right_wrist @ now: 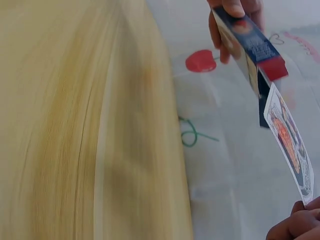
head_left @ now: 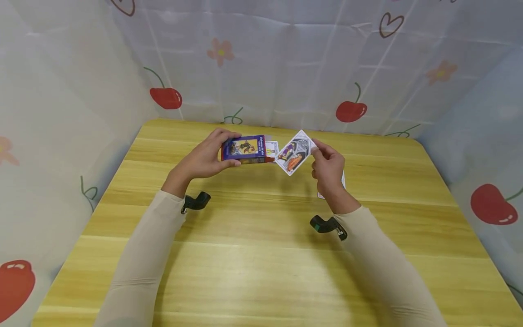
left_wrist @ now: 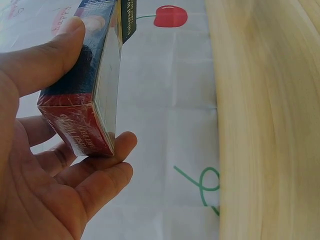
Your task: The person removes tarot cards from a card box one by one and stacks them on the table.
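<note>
In the head view my left hand (head_left: 204, 156) grips a blue-and-red tarot card box (head_left: 247, 147), thumb on the near side and fingers on the far side. The left wrist view shows the box's red closed end (left_wrist: 77, 129) toward the palm. From the opposite end, where the flap is lifted, a tarot card (head_left: 271, 148) pokes out. My right hand (head_left: 330, 170) pinches a second tarot card (head_left: 295, 154) by its corner, tilted in front of that end. Below the right hand another tarot card (head_left: 321, 196) lies on the table, mostly hidden.
The wooden table (head_left: 245, 268) reaches back to a pale curtain (head_left: 282, 68) printed with cherries, flowers and hearts. Similar cloth hangs at both sides. A black wrist mount (head_left: 198, 201) sits on the left sleeve, and another mount (head_left: 328, 225) on the right.
</note>
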A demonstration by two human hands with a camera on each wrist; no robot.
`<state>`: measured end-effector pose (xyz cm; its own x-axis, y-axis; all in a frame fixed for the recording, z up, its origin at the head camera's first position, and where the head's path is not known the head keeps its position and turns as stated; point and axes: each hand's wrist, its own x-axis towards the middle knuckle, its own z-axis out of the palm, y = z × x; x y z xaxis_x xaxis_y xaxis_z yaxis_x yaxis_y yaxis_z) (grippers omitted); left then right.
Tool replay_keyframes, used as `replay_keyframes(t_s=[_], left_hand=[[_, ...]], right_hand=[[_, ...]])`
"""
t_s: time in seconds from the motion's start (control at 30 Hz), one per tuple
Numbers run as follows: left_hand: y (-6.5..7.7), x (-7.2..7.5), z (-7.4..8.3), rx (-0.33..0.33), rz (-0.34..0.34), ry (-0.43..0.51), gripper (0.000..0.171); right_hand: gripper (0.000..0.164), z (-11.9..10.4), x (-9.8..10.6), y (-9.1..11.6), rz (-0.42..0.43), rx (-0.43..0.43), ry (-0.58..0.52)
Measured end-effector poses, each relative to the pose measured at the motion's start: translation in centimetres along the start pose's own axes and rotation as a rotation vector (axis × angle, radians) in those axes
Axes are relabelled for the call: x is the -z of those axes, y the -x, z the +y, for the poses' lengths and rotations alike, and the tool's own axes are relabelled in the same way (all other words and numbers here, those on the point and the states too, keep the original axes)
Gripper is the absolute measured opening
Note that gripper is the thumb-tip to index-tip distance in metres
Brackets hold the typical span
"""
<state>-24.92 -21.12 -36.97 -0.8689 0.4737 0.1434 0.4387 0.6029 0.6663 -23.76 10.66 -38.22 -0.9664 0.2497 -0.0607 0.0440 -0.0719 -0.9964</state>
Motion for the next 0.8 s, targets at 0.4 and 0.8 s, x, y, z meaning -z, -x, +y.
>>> replay_keyframes(t_s=[0.4, 0.8], left_hand=[[-0.1, -0.1, 0.0, -0.006, -0.007, 0.009, 0.072], [0.1, -0.2, 0.0, 0.004, -0.003, 0.008, 0.073]], right_hand=[[0.035, 0.5, 7.2, -4.1, -0.078, -0.002, 0.622], [0.036, 1.8, 10.4, -5.8, -0.245, -0.134, 1.004]])
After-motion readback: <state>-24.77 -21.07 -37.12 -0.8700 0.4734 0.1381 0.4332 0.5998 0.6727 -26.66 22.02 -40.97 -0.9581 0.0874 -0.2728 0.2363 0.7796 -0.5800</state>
